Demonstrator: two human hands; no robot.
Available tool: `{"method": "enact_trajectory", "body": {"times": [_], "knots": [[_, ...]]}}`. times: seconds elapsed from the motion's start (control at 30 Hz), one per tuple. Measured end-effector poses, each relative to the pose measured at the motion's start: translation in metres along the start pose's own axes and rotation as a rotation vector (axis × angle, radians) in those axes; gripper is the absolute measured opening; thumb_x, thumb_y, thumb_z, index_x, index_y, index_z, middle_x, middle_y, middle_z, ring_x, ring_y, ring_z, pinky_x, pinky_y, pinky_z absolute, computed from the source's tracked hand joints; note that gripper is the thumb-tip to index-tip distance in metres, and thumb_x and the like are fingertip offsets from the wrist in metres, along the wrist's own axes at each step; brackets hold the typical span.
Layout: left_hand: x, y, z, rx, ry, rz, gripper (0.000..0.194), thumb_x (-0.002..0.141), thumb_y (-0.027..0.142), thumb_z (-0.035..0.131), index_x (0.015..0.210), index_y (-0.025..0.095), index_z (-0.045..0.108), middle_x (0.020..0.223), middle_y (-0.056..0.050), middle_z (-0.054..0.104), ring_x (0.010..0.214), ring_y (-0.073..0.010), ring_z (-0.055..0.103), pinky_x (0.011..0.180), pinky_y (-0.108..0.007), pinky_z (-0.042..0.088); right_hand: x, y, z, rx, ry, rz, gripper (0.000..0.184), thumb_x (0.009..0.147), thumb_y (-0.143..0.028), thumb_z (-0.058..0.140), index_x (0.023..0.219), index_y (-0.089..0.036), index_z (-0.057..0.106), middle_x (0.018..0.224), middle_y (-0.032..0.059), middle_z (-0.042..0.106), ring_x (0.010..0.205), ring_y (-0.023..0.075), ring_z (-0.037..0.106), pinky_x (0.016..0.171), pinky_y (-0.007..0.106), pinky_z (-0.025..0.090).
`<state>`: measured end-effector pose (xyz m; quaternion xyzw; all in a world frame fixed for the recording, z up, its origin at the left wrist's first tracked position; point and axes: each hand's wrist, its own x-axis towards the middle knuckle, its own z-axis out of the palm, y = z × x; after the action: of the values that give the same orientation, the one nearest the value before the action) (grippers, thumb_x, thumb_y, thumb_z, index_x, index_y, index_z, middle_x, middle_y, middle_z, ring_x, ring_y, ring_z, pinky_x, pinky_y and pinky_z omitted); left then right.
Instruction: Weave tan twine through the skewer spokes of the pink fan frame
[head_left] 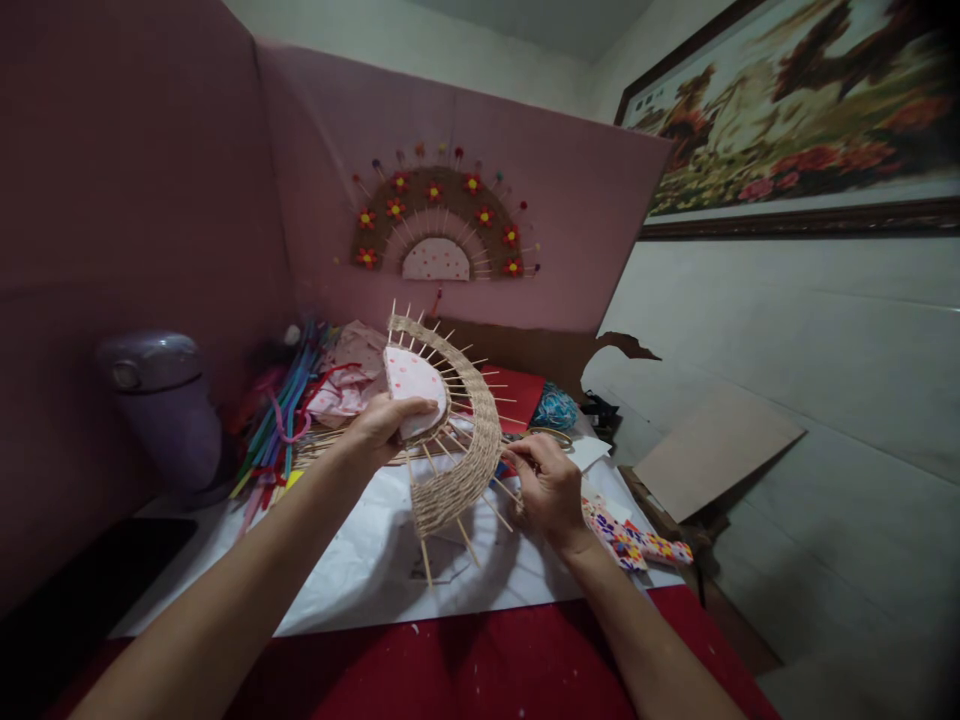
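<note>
Fan frame (484, 410): woven tan band, protruding sticks, dotted half-round centre.

A framed picture (802, 130) is seen at the upper right, with a board (720, 450) leaned below it. At the left, a purple bottle (169, 410) is shown.

We can't make out what the right hand's fingers (525, 462) pinch at the fan's woven rim (491, 425). The framed picture (810, 130) runs past our right edge, both forearms leave at the bottom, and the purple bottle (169, 420) looks blurred. The left hand (386, 425) hides part of the polka-dot piece (414, 385).
</note>
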<state>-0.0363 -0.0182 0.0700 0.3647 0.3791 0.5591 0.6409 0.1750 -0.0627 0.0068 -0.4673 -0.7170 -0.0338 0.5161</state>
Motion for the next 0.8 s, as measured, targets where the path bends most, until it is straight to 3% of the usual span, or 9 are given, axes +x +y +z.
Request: {"method": "enact_trajectory", "body": {"times": [0.37, 0.8], "knots": [[0.0003, 0.0013, 0.0009, -0.024, 0.005, -0.087, 0.015, 0.06, 0.004, 0.057, 0.075, 0.004, 0.059, 0.066, -0.014, 0.067, 0.058, -0.0225, 0.065, 0.057, -0.037, 0.056, 0.0057, 0.0055, 0.0002, 0.079, 0.06, 0.04, 0.009, 0.08, -0.022, 0.059, 0.075, -0.02, 0.066, 0.081, 0.0032, 0.059, 0.079, 0.0164, 0.055, 0.073, 0.03, 0.043], [0.0003, 0.0055, 0.0003, -0.03, 0.06, -0.04, 0.011, 0.06, 0.006, 0.057, 0.071, 0.006, 0.061, 0.063, -0.011, 0.066, 0.055, -0.0206, 0.063, 0.054, -0.037, 0.056, 0.0083, 0.0029, -0.0035, 0.118, 0.149, 0.093, 0.02, 0.087, -0.027, 0.047, 0.081, -0.018, 0.065, 0.085, 0.0055, 0.058, 0.082, 0.0176, 0.055, 0.075, 0.033, 0.043]]}}
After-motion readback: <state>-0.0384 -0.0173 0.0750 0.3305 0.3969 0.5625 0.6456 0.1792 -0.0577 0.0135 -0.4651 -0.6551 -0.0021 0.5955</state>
